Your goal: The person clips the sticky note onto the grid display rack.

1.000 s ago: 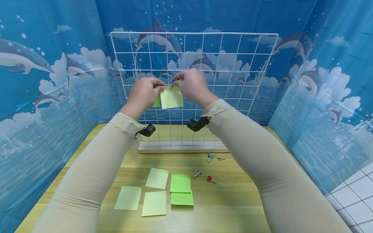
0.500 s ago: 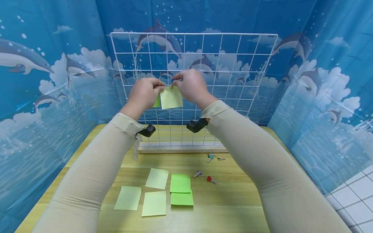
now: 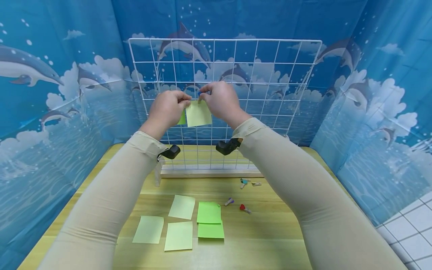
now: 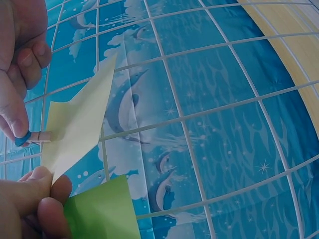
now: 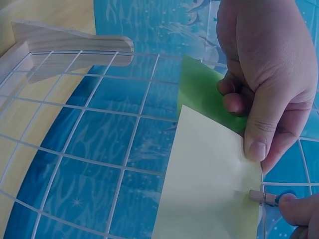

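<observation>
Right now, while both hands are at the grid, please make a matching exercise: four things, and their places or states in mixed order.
1. Left hand
2. Right hand
3. Red-topped clothespin
4. White wire grid

A. Lies on the table
B. Pinches the blue-topped clothespin
C. Stands before the dolphin curtain
D. Pinches the pale yellow note

Pairs: 1-D; 2-B; 3-A; 4-C

Pale-yellow note (image 3: 199,114), blue dolphin-print curtain (image 3: 337,22)

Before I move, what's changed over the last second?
Almost nothing: the right forearm perhaps drifted slightly left. Nothing was visibly grasped or released. The left fingers still pinch the pale note near a corner, the right fingers the blue clothespin at the note's top edge. Loose notes and clothespins stayed put.
</observation>
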`<state>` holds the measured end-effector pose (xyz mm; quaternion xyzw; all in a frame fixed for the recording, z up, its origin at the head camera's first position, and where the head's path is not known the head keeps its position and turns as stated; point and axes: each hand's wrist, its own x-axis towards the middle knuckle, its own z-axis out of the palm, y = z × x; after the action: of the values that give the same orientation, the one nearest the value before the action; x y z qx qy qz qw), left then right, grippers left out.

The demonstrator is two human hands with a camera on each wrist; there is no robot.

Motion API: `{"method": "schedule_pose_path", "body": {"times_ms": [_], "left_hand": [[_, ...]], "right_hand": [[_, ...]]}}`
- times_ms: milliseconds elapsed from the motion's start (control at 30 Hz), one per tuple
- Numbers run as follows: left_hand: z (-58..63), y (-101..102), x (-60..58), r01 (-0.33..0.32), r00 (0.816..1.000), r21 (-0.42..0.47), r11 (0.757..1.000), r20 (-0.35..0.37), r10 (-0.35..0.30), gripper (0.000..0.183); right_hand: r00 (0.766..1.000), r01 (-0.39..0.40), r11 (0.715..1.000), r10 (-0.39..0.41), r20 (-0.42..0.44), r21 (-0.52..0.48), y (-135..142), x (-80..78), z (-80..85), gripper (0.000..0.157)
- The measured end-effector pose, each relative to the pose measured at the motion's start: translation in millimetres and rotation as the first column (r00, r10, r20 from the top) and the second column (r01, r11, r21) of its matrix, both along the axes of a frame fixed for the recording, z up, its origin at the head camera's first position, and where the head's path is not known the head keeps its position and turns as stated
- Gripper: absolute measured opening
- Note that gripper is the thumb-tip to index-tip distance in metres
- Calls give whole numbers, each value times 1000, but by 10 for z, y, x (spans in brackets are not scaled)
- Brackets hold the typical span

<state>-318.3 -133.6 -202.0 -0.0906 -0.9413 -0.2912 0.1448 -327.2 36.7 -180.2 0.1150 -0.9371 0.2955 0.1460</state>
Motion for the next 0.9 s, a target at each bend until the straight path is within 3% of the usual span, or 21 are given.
{"method": "schedule_pose_path", "body": {"times_ms": [900], "left_hand": [[-12,-2,-21,4,1000,-7,1000,-15,-4,35]], "right_hand": [[999,-31,998,30,-27,-56,53,-19,-83,31]]}}
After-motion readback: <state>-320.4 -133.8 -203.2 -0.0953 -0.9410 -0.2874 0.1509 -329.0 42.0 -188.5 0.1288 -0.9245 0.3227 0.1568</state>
